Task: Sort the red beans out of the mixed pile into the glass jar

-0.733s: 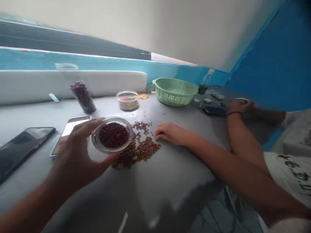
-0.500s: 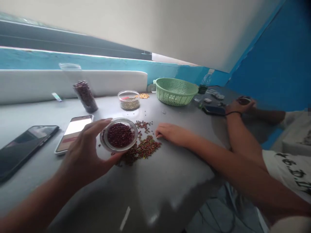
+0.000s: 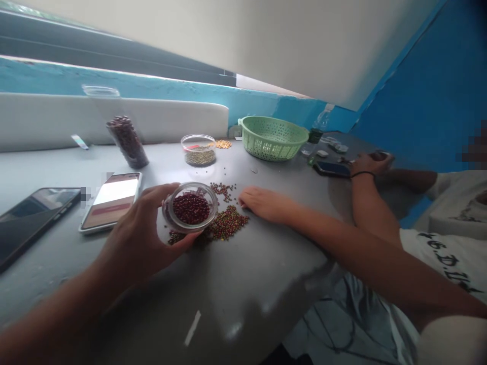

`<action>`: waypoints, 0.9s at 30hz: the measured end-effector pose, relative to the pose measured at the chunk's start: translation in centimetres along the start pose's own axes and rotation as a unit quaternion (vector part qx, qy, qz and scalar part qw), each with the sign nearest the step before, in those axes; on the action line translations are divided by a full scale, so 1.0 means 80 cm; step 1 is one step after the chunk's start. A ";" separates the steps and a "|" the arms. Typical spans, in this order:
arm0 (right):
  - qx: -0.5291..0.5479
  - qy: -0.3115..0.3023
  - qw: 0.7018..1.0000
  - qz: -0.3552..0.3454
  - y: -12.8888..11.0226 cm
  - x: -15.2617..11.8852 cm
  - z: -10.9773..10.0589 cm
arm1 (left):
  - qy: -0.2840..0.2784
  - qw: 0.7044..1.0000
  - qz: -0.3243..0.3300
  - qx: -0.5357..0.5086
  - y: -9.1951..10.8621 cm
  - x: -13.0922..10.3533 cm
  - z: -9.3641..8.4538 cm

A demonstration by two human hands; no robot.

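Observation:
My left hand (image 3: 140, 230) is closed around a clear round jar (image 3: 212, 198), fingers behind the rim and thumb along its near side. Dark red beans (image 3: 190, 209) lie inside the jar, whose open mouth tilts toward me. Just past it on the table spreads a loose pile of mixed red and green beans (image 3: 230, 223), partly hidden by the jar. A thinner scatter of beans (image 3: 223, 191) lies farther back. To the right of the pile, my right hand (image 3: 266, 204) rests low on the table with its fingers curled together; anything between the fingertips is hidden.
A tall clear container of dark beans (image 3: 127, 142), a phone with a bright screen (image 3: 114, 200) and a dark phone (image 3: 34, 218) are left. Behind stand a clear tub (image 3: 199, 154) and a green basket (image 3: 274, 142). At right, a co-worker's hands (image 3: 367, 165) hold something dark.
The jar in my left hand has shifted slightly right over the bean pile, and its beans sit lower in the mouth. My right hand keeps its place by the pile; the view has tilted slightly.

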State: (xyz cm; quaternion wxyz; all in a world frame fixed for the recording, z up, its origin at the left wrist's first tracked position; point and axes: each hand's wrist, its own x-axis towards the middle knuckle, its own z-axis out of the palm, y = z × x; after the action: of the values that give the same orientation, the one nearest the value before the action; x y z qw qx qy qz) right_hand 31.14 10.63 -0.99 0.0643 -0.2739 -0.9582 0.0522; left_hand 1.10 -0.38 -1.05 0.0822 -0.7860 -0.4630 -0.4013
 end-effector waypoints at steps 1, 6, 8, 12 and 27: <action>0.015 0.021 1.000 0.001 -0.001 0.001 -0.007 | -0.003 1.000 -0.005 0.001 0.000 0.000 0.001; 0.057 0.206 0.975 -0.060 -0.042 0.024 -0.074 | -0.010 1.000 -0.022 0.010 0.003 -0.001 0.002; 0.053 0.210 0.969 -0.117 -0.070 0.041 -0.097 | -0.006 1.000 -0.016 0.014 0.002 -0.001 0.001; -0.019 0.152 0.966 -0.207 -0.104 0.066 -0.111 | 0.000 0.999 -0.027 0.025 -0.002 -0.001 -0.001; 0.239 0.057 0.968 0.042 0.028 0.072 -0.021 | 0.017 0.997 -0.071 0.017 -0.012 -0.004 0.001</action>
State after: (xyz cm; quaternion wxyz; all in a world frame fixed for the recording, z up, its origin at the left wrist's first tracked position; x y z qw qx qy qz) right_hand 27.71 15.65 0.93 0.1806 -0.2935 -0.9001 0.2667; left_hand 0.32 0.03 -1.56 0.0742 -0.7430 -0.5227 -0.4113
